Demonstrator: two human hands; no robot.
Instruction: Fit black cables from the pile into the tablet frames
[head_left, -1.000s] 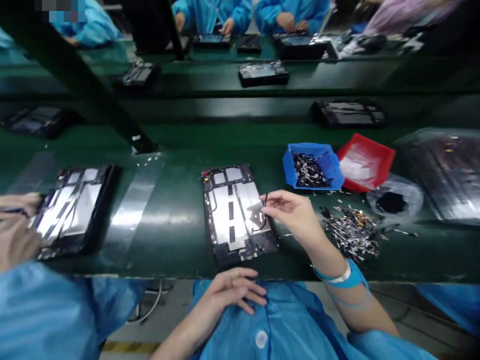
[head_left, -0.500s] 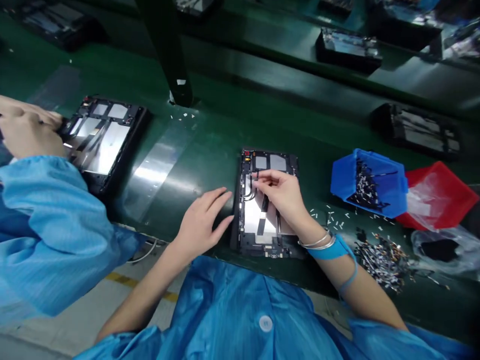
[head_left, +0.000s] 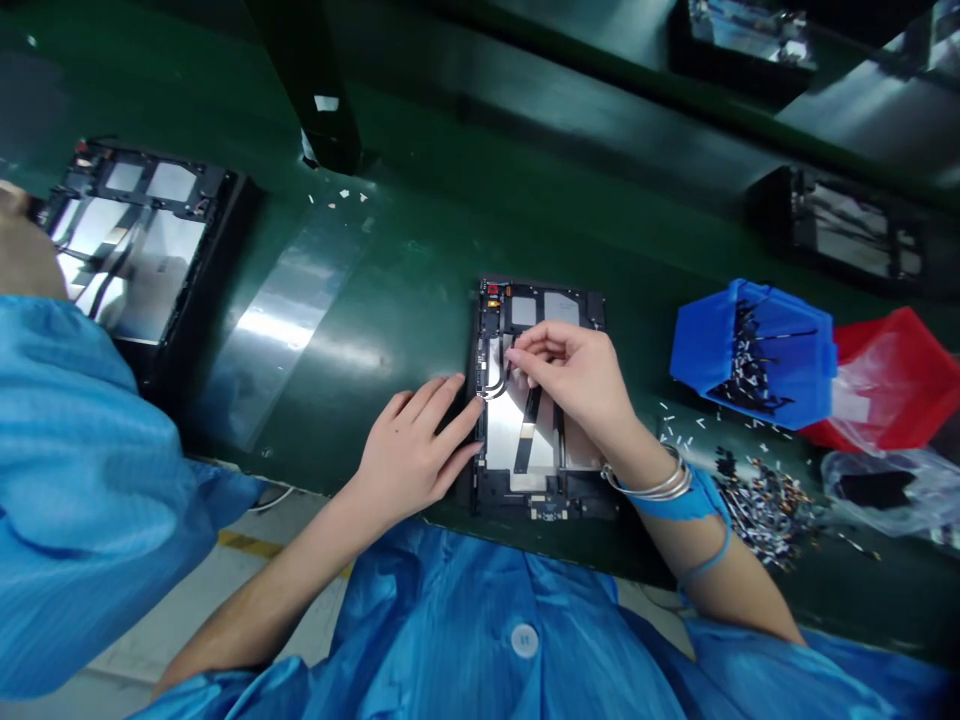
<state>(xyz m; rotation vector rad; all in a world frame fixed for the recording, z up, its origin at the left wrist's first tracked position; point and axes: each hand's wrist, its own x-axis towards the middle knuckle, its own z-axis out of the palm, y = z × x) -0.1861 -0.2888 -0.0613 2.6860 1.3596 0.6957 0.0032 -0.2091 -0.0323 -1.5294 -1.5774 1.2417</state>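
An opened tablet-like device [head_left: 496,455] with silver plates in a black frame lies in front of me on the green table. My right hand [head_left: 585,375] is over its upper middle, thumb and forefinger pinched on the end of a thin black cable [head_left: 498,386] that curves from the device's left side. My left hand [head_left: 412,450] has its fingers stretched out, the tips touching the device's left edge. Below the right hand a flat black ribbon cable [head_left: 523,455] lies across the silver plate. The right palm and fingers hide part of the device.
A blue bin [head_left: 814,365] of small black cables and a red bin [head_left: 900,375] stand at right. Near them lie a pile of small parts [head_left: 772,515] and a clear plastic bag [head_left: 847,500]. At left are a co-worker's sleeve [head_left: 82,480] and another opened device [head_left: 169,265]. A dark post [head_left: 319,75] rises behind.
My left hand has moved right, its fingertips now touching the device's edge. My right hand keeps its pinch near the cable. The co-worker's hand has shifted toward the view's left edge.
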